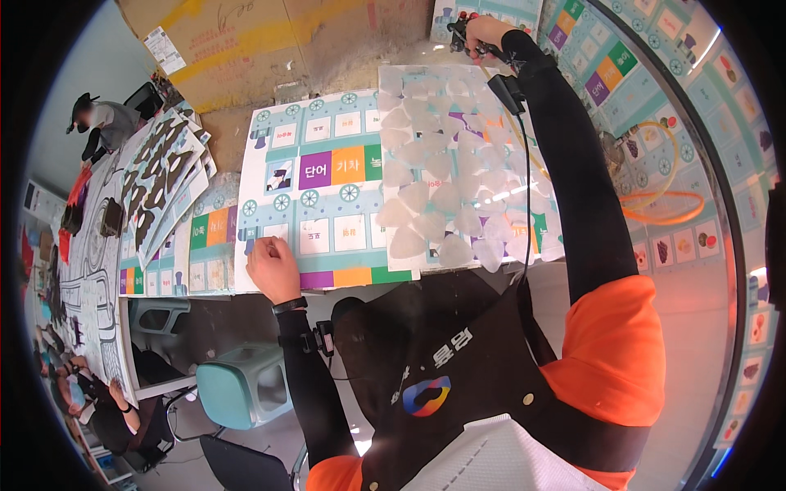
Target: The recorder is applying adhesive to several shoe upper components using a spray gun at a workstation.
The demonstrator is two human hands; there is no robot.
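Note:
My left hand [273, 268] rests on the lower left part of a printed sheet [270, 217], its fingers curled. Whatever may be inside those fingers is hidden. The sheet bears pale blue train drawings, picture boxes and purple, orange and green blocks. Over its right part lies a clear panel [396, 254] carrying many whitish, frosted petal-like shapes [446, 196]. Beyond the panel's far right corner, my right hand [486, 37] is closed around a small dark tool [460, 34] with red spots, possibly a spray gun. A yellowish hose [536, 162] runs below that hand.
Big cardboard sheets [246, 49] stand behind the table. Cut-out dark-patterned sheets [160, 180] are stacked at left. An orange hose [667, 204] loops at right beside hanging printed sheets [684, 245]. A teal stool [229, 393] and black chair [241, 466] stand at lower left. Other people sit farther left.

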